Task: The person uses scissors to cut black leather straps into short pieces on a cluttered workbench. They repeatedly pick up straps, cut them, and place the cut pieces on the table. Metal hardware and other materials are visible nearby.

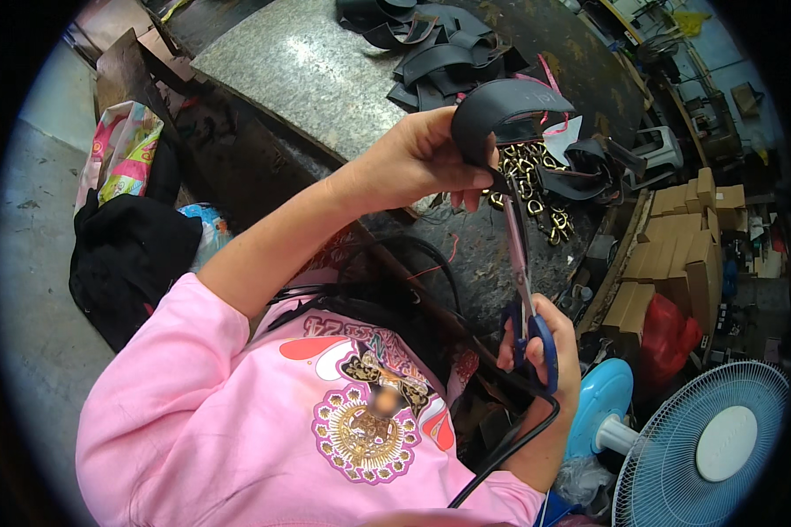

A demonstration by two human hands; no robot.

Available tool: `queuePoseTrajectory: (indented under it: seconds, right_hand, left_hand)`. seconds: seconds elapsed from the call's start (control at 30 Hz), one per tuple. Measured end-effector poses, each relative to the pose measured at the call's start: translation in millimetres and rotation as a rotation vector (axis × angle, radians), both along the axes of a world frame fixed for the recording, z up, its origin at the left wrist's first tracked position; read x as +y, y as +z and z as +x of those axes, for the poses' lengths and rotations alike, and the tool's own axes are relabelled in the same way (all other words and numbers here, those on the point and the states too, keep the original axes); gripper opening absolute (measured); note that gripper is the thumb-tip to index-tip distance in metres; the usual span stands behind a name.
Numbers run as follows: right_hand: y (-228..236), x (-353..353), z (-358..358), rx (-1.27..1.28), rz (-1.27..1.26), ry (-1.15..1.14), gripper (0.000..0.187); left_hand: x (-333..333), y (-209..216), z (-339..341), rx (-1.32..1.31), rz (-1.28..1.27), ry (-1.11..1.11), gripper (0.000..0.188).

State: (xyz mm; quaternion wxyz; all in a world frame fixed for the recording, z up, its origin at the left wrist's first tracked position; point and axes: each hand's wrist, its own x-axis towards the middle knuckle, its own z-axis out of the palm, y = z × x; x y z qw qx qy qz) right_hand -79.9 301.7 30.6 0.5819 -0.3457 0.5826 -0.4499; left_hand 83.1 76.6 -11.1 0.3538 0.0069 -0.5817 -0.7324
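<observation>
My left hand (422, 158) is closed on a wide black leather strap (510, 104), which curves up and over to the right above the table. In my right hand (554, 347) is a pair of scissors (518, 255) with dark blue handles, my fingers through the loops. The blades point up toward the strap's lower end beside my left fingertips. Whether they touch or cut it, I cannot tell. Just behind the strap lies a heap of gold-coloured metal buckles or clasps (529, 189).
More black straps (453, 53) are piled on the worn table (272, 57). At the right stand cardboard boxes (668, 263), a red plastic bag (668, 338) and a white-and-blue fan (707, 448). A black cable (510, 443) runs by my right forearm. Black cloth (127, 259) lies at the left.
</observation>
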Motion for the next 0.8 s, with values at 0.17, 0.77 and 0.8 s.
queuePoseTrajectory:
  seconds: [0.17,0.77,0.8]
  right_hand:
    - [1,2,-3,-0.087,0.016,0.029,0.064]
    - [10,1,-13,0.557,0.01,0.073,0.036]
    - [10,1,-13,0.538,0.023,0.078,0.036]
  left_hand:
    - [-7,1,6,-0.007,-0.082,-0.052,0.014]
    - [-13,11,11,-0.12,-0.088,-0.047,0.012]
    - [-10,11,11,-0.094,-0.091,-0.032,0.012]
